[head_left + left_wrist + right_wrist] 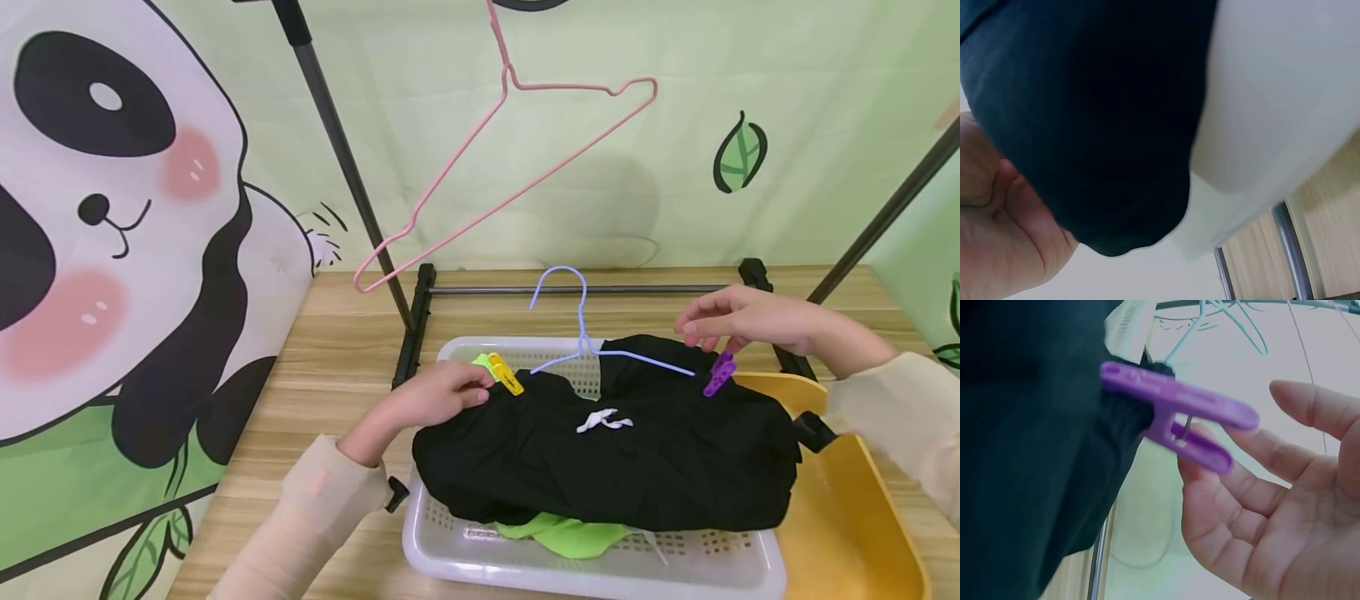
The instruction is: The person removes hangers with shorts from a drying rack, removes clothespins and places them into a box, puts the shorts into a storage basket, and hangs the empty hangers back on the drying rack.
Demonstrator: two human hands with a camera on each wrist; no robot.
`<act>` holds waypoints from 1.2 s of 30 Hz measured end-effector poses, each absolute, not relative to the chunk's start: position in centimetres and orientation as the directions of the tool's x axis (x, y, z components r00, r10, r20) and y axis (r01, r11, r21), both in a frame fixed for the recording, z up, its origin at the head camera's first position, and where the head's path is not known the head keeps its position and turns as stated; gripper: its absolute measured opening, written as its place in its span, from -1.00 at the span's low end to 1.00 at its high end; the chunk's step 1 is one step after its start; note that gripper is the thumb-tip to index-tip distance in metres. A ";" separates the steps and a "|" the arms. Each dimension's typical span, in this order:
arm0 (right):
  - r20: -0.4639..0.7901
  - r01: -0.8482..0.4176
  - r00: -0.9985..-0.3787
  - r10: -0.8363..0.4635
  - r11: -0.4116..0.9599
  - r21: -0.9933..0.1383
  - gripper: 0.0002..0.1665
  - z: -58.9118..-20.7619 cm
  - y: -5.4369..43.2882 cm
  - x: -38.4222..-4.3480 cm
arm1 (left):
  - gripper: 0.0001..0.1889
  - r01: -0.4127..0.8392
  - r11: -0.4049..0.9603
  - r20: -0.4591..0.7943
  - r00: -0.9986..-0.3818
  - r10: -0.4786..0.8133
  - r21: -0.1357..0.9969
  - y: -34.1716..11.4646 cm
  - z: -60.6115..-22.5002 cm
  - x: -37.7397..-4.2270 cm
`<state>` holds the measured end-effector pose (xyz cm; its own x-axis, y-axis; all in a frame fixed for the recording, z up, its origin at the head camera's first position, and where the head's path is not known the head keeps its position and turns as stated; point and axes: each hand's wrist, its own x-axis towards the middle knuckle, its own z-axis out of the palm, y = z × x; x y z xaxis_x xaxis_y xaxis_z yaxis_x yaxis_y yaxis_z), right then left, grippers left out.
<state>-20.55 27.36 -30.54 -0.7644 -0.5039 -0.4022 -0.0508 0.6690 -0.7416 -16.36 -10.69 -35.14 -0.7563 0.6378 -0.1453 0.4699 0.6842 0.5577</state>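
Black drawstring pants (675,458) hang from a blue hanger (583,317), a knotted white cord (604,420) at their front. A yellow clothespin (506,374) is clipped at the left of the waistband, beside a bit of bright green. At the right, a purple clothespin (720,375) clips the waistband; its jaws bite the black cloth in the right wrist view. My left hand (442,396) pinches the pants' left edge by the yellow clothespin. My right hand (757,321) is just behind the purple clothespin, thumb raised away from it and fingers loosely bent (1266,506).
Beneath the pants stands a white perforated basket (600,579) with lime-green cloth (573,537) in it. An orange-yellow tray (847,517) sits at the right. A pink hanger (517,196) hangs above, between the dark poles (341,150) of a rack on the wooden surface.
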 end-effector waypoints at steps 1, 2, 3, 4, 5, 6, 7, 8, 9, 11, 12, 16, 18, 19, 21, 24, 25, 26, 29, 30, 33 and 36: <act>-0.409 -0.048 -0.760 -0.505 0.671 -0.740 -0.56 -30.6 27.5 -20.6 | -0.90 0.470 0.684 -0.145 -0.756 0.638 0.558 -10.7 -35.1 -16.4; -0.415 -0.045 -0.755 -0.507 0.672 -0.739 -0.56 -30.6 27.7 -20.6 | -0.90 0.470 0.684 -0.145 -0.756 0.638 0.558 -10.7 -35.1 -16.4; -0.420 -0.045 -0.751 -0.510 0.673 -0.739 -0.55 -30.7 27.9 -20.6 | -0.90 0.469 0.684 -0.146 -0.756 0.638 0.560 -10.7 -35.1 -16.4; -0.423 -0.045 -0.746 -0.514 0.673 -0.739 -0.55 -30.8 28.0 -20.6 | -0.90 0.468 0.683 -0.146 -0.756 0.638 0.560 -10.7 -35.1 -16.4; -0.427 -0.046 -0.740 -0.520 0.672 -0.739 -0.55 -30.8 28.1 -20.6 | -0.90 0.466 0.683 -0.147 -0.756 0.638 0.563 -10.7 -35.1 -16.4; -0.433 -0.044 -0.735 -0.522 0.674 -0.737 -0.54 -30.8 28.3 -20.6 | -0.90 0.465 0.682 -0.148 -0.756 0.638 0.564 -10.7 -35.1 -16.4; -0.436 -0.047 -0.730 -0.526 0.676 -0.736 -0.54 -30.9 28.4 -20.6 | -0.90 0.465 0.682 -0.148 -0.756 0.638 0.565 -10.7 -35.1 -16.4; -0.442 -0.047 -0.724 -0.529 0.677 -0.734 -0.53 -30.9 28.5 -20.6 | -0.90 0.464 0.682 -0.148 -0.756 0.638 0.565 -10.7 -35.1 -16.4; -0.447 -0.047 -0.720 -0.531 0.680 -0.732 -0.52 -31.0 28.6 -20.5 | -0.90 0.463 0.682 -0.149 -0.756 0.638 0.566 -10.7 -35.1 -16.4; -0.460 -0.041 -0.709 -0.535 0.682 -0.730 -0.52 -31.1 28.8 -20.5 | -0.90 0.460 0.683 -0.151 -0.757 0.636 0.568 -10.6 -35.1 -16.4; -0.468 -0.036 -0.701 -0.538 0.682 -0.731 -0.51 -31.1 28.9 -20.5 | -0.90 0.458 0.684 -0.153 -0.758 0.634 0.568 -10.6 -35.1 -16.4; -0.483 -0.021 -0.668 -0.566 0.663 -0.748 -0.52 -31.3 29.3 -20.4 | -0.90 0.437 0.692 -0.165 -0.766 0.621 0.575 -10.6 -35.3 -16.5; -0.480 -0.022 -0.654 -0.585 0.648 -0.761 -0.53 -31.3 29.5 -20.3 | -0.90 0.426 0.694 -0.170 -0.770 0.615 0.581 -10.7 -35.3 -16.5; -0.474 -0.028 -0.650 -0.594 0.642 -0.767 -0.54 -31.4 29.6 -20.3 | -0.90 0.421 0.693 -0.171 -0.771 0.613 0.584 -10.7 -35.3 -16.5; -0.467 -0.036 -0.646 -0.604 0.635 -0.771 -0.56 -31.5 29.8 -20.3 | -0.90 0.416 0.693 -0.173 -0.773 0.610 0.589 -10.7 -35.3 -16.5; -0.453 -0.053 -0.650 -0.610 0.631 -0.774 -0.60 -31.6 29.9 -20.2 | -0.90 0.410 0.692 -0.173 -0.776 0.607 0.594 -10.8 -35.3 -16.5; -0.449 -0.056 -0.653 -0.610 0.630 -0.775 -0.62 -31.7 29.9 -20.2 | -0.90 0.407 0.692 -0.173 -0.777 0.606 0.596 -10.8 -35.3 -16.5; -0.444 -0.059 -0.657 -0.609 0.629 -0.775 -0.63 -31.7 30.0 -20.1 | -0.90 0.406 0.693 -0.174 -0.777 0.605 0.596 -10.9 -35.4 -16.5; -0.425 -0.065 -0.670 -0.609 0.618 -0.783 -0.67 -31.9 30.0 -20.1 | -0.90 0.405 0.694 -0.174 -0.778 0.603 0.596 -10.9 -35.4 -16.6; -0.418 -0.066 -0.674 -0.609 0.614 -0.787 -0.68 -32.0 30.0 -20.1 | -0.90 0.406 0.692 -0.173 -0.777 0.606 0.597 -10.9 -35.3 -16.6; -0.401 -0.070 -0.682 -0.612 0.600 -0.797 -0.69 -32.2 30.0 -20.2 | -0.90 0.410 0.689 -0.173 -0.773 0.610 0.597 -11.0 -35.3 -16.6; -0.392 -0.076 -0.699 -0.598 0.607 -0.791 -0.69 -32.4 29.9 -20.3 | -0.90 0.412 0.685 -0.173 -0.770 0.614 0.600 -11.0 -35.3 -16.7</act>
